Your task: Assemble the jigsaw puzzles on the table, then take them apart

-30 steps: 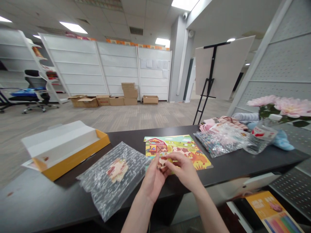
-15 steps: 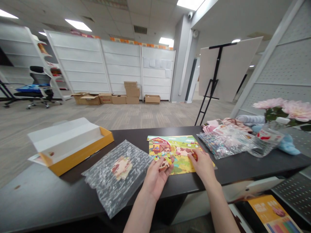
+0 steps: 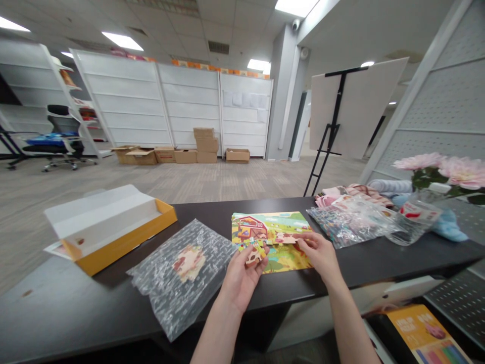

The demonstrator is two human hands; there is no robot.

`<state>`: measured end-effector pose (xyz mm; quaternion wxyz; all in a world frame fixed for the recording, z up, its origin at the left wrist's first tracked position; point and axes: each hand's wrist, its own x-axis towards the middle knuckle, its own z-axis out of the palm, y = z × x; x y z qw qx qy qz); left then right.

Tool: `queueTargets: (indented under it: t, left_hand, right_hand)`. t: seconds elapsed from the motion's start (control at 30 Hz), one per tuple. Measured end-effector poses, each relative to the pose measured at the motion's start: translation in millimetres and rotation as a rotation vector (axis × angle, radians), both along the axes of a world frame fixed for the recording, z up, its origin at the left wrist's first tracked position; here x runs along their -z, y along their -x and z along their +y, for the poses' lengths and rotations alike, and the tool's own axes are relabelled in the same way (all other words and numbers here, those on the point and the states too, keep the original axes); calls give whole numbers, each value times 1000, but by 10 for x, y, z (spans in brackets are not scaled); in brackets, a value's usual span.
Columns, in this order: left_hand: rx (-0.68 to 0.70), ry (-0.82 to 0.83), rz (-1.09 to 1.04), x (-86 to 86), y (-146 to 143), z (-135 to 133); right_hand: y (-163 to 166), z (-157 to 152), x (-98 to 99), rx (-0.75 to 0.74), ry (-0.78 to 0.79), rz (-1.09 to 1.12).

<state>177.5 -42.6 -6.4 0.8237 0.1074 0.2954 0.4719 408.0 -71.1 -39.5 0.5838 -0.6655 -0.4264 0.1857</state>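
Note:
A farm picture board with a red barn lies on the dark table in front of me. Over its lower left, my left hand is palm up, its fingers curled round a few puzzle pieces with brown-and-white cow spots and green-yellow parts. My right hand reaches in over the board's right side. Its thumb and fingers pinch the right end of a flat cow-patterned puzzle piece at the middle of the board. Whether that piece is fully off the board I cannot tell.
Left of the board lies a clear plastic bag with a cow-patterned piece on it or inside. An open yellow box stands farther left. To the right are a plastic bag of small pieces, a clear bottle, cloths and pink flowers.
My right hand has shifted slightly, its fingers now stretched further left onto the cow-patterned piece. The brown-orange bit by its fingertips no longer shows there. My left hand stays nearly in place.

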Motion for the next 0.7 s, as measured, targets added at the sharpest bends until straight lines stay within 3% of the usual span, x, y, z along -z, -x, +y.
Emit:
queueTargets:
  t: [0.17, 0.33, 0.47, 0.57, 0.7]
  left_hand:
    - [9, -2, 6, -18, 0, -7]
    - [11, -9, 4, 15, 13, 9]
    - [13, -8, 8, 23, 4, 4]
    - [35, -18, 23, 18, -9, -9]
    - [107, -88, -30, 18, -11, -18]
  right_hand:
    - [-30, -52, -24, 31, -21, 276]
    - [-87, -60, 23, 66, -105, 340]
    - [-51, -79, -49, 93, -180, 319]
    - [143, -94, -175, 17, -236, 304]
    - [626, -80, -294, -249, -272, 264]
